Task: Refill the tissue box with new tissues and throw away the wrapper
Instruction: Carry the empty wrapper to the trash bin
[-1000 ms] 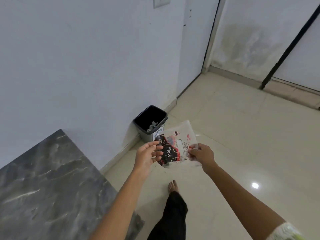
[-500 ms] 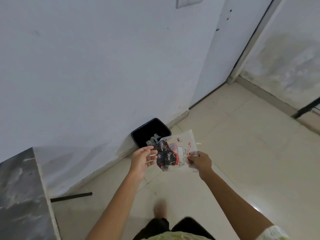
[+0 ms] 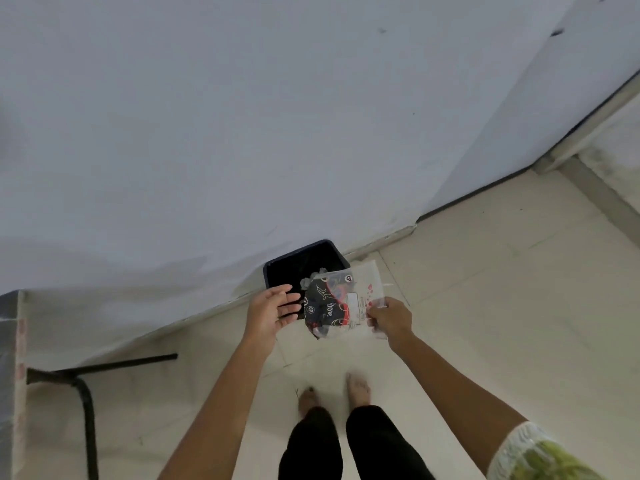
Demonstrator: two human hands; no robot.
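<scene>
Right hand (image 3: 389, 317) pinches the right edge of the empty tissue wrapper (image 3: 337, 303), a clear plastic pack printed black and red, held just above the near rim of the small black waste bin (image 3: 304, 261). Left hand (image 3: 272, 311) is open, fingers spread, beside the wrapper's left edge. Refilling looks done, though no tissue box is in view; only the drop remains. Pale glossy floor tiles (image 3: 485, 306) meet a white wall (image 3: 242, 133), with a black table leg (image 3: 86, 403) at near left.

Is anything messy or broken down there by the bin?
Nothing looks broken or spilled. The right hand pinches an empty, crinkled tissue wrapper above the black bin by the wall. The left hand is open beside the wrapper. The bin stands upright with a bit of crumpled rubbish inside.
</scene>
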